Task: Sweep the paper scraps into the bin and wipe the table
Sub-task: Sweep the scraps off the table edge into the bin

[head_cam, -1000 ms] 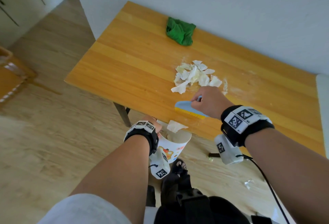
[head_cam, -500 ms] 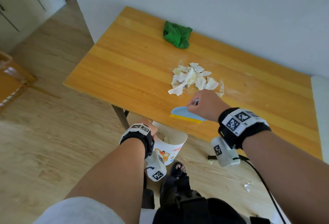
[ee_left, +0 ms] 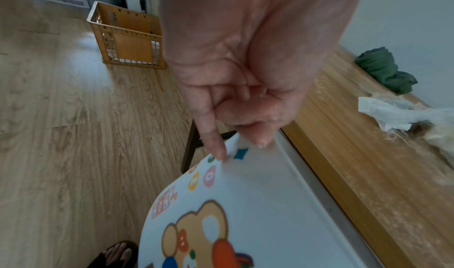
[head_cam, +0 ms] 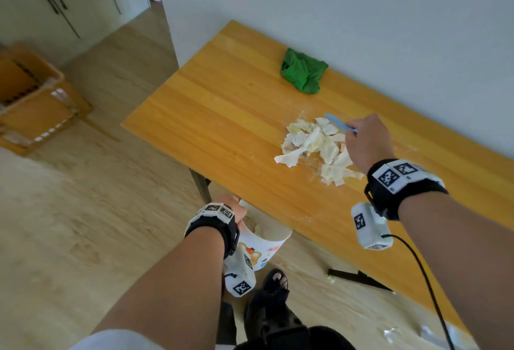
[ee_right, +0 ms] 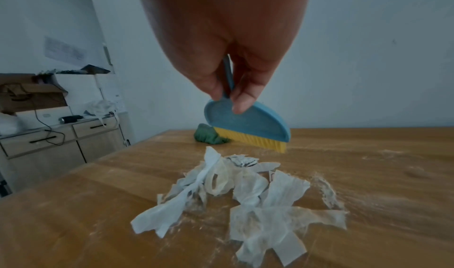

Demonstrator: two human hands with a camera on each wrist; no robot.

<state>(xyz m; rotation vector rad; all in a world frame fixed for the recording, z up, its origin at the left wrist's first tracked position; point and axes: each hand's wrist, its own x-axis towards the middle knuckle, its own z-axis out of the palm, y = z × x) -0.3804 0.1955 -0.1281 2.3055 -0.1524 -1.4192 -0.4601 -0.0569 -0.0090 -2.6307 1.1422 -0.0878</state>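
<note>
A pile of white paper scraps (head_cam: 315, 146) (ee_right: 236, 192) lies on the wooden table (head_cam: 222, 116). My right hand (head_cam: 367, 141) (ee_right: 228, 89) grips the handle of a small blue brush (ee_right: 245, 124) (head_cam: 338, 122) with yellow bristles, held just beyond the pile's far side, bristles near the tabletop. My left hand (head_cam: 232, 208) (ee_left: 245, 117) pinches the rim of a white bin (head_cam: 258, 249) (ee_left: 245, 214) printed with a cartoon bear, held below the table's near edge. A crumpled green cloth (head_cam: 303, 74) (ee_right: 209, 136) sits near the wall.
Fine dust streaks the tabletop around the scraps. An orange crate (head_cam: 30, 99) (ee_left: 127, 37) stands on the floor to the left. A few scraps (head_cam: 389, 333) lie on the floor under the table. My sandalled foot (head_cam: 275, 283) is beside the bin.
My right hand has carried the brush from the table's near edge up and over the pile to its far side. The bin in my left hand stays below the edge.
</note>
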